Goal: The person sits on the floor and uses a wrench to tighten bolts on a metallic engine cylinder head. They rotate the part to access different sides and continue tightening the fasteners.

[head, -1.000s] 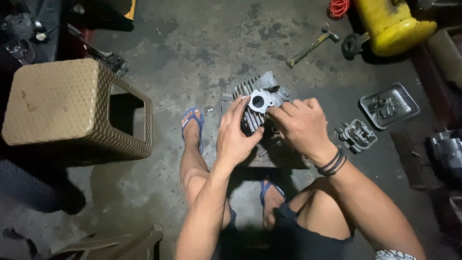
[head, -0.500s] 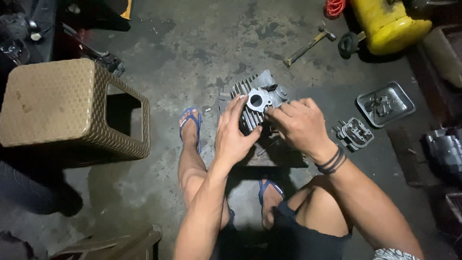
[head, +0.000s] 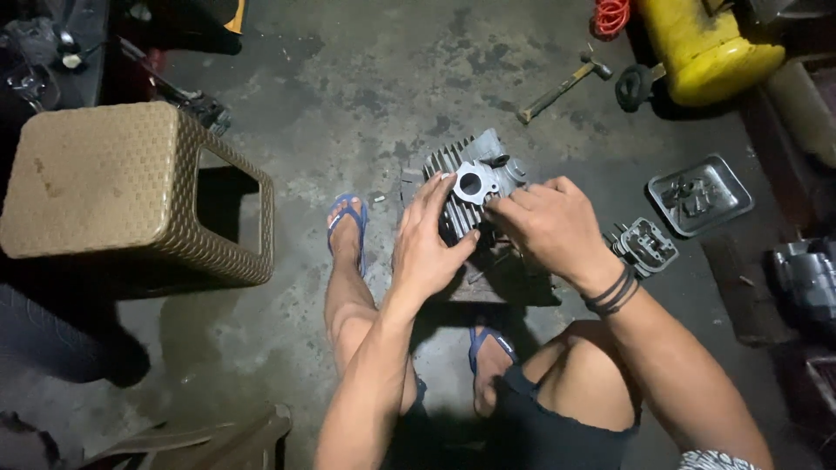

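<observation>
Both forearms reach forward and down from the crouched person toward the middle of the floor, where the left hand [head: 424, 248] lies with its fingers spread and pressed flat against the near side of a finned engine cylinder [head: 470, 187], the thumb pointing toward the other hand. The right hand [head: 549, 228], with dark bands round its wrist, is curled over the cylinder's right side, its fingertips pinched together at the pale flange around the round port; whether they grip something small there cannot be told. The cylinder is dull grey metal with rows of cooling fins on its left part and a lighter machined face with a circular opening on top, and it sits on the concrete floor [head: 348, 104] just ahead of the person's feet in blue sandals [head: 347, 218]. To the right, well apart from the hands, a shallow metal tray [head: 701, 193] holds a few small dark parts, too small to tell apart, and a cylinder head [head: 645, 245] lies beside it. A brown woven plastic stool [head: 131, 196] stands to the left, and a hammer [head: 564, 87] lies farther back.
</observation>
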